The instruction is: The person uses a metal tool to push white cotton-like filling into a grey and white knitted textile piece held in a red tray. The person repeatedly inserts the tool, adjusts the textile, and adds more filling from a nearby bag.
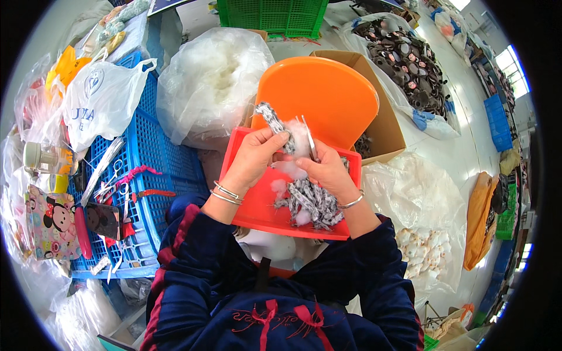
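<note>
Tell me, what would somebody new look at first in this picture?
Probably the big orange rounded panel in the upper middle, because it's so bright. Just below it, a red tray holds a heap of grey-and-white fuzzy pieces. Above the tray, the person's left fingers pinch another fuzzy piece next to white fluff.

At left, a blue crate [158, 149] carries a white carrier bag [105, 96], scissors [125, 196] and a dark phone [103, 221], with a cartoon-printed pouch [51, 234] nearby. A green crate [272, 16] stands straight ahead. To the right, an open sack [436, 127] holds dark pieces [407, 64], and a clear bag [413, 190] holds cream ones [424, 251].
</note>
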`<state>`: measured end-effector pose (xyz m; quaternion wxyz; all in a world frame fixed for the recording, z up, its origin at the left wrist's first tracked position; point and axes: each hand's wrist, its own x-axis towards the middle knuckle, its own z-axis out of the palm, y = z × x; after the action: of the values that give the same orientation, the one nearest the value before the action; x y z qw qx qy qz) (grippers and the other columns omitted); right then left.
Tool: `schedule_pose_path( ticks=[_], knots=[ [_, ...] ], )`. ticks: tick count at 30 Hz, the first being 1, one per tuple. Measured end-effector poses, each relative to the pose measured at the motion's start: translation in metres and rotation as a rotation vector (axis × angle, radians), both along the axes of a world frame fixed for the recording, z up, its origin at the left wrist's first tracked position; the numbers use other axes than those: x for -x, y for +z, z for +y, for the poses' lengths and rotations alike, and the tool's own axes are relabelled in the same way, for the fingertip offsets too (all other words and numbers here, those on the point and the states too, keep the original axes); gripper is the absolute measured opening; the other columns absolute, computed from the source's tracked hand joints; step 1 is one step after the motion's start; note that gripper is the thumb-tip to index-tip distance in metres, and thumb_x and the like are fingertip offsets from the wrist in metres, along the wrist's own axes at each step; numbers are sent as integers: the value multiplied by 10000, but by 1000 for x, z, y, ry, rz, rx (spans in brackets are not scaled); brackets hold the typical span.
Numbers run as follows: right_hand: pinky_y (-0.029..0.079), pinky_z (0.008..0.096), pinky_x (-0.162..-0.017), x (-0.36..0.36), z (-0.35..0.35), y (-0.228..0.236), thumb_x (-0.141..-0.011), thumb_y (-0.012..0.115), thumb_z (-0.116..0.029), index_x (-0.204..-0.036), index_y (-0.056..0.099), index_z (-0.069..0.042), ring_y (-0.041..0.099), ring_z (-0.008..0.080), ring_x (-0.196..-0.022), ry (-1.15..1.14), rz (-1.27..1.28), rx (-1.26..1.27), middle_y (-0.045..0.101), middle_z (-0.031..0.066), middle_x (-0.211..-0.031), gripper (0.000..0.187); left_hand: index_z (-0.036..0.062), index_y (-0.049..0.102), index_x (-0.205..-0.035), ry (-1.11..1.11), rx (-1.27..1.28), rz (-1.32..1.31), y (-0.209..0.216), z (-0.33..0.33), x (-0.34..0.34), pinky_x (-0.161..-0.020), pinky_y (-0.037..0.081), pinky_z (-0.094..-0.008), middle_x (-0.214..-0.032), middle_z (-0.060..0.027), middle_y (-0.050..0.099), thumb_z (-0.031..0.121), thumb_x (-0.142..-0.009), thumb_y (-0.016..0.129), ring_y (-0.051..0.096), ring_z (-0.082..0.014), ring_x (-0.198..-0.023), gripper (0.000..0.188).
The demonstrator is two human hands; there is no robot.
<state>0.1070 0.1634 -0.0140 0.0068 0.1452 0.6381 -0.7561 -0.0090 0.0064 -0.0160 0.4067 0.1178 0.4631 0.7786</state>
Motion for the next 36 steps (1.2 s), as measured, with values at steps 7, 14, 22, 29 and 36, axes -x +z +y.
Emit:
schedule_pose_path(
  ticks=[7,14,22,29,36],
  knots=[
    [365,185,-468,-3,8,-8,-890,614,-44,-1077,617,-7,460,21,-528,-214,70,42,549,-48,-710,190,27,697,-1023,-177,148,201,-4,-1,1,-687,483,-215,-904,0,685,199,-946,632,589,-55,-743,200],
    [396,190,-542,-1,8,-4,-913,616,-61,-1078,629,-4,482,11,-621,-251,110,-111,568,-45,-756,175,17,714,-1010,-397,142,186,0,-1,-4,-735,500,-226,-880,0,697,159,-935,644,606,-53,-775,175],
    [348,182,-467,-4,12,7,-934,633,-120,-1059,636,-14,459,8,-547,-115,72,-45,606,-32,-751,164,-2,706,-913,-373,132,332,-12,3,-6,-675,459,-220,-803,25,656,167,-923,664,550,-26,-744,174],
    [315,183,-414,-5,26,2,-934,644,-140,-923,618,-30,423,19,-465,-298,82,74,576,-27,-677,114,-6,714,-1019,-486,351,469,-13,-2,2,-758,485,-227,-883,9,693,142,-917,671,590,-39,-818,186],
    [345,195,-466,-9,31,-1,-926,649,-131,-933,631,-14,448,17,-531,-227,92,5,565,-51,-693,118,-18,713,-1007,-444,164,454,9,-12,8,-850,474,-258,-1151,-55,664,115,-919,644,594,-65,-973,174]
  ],
)
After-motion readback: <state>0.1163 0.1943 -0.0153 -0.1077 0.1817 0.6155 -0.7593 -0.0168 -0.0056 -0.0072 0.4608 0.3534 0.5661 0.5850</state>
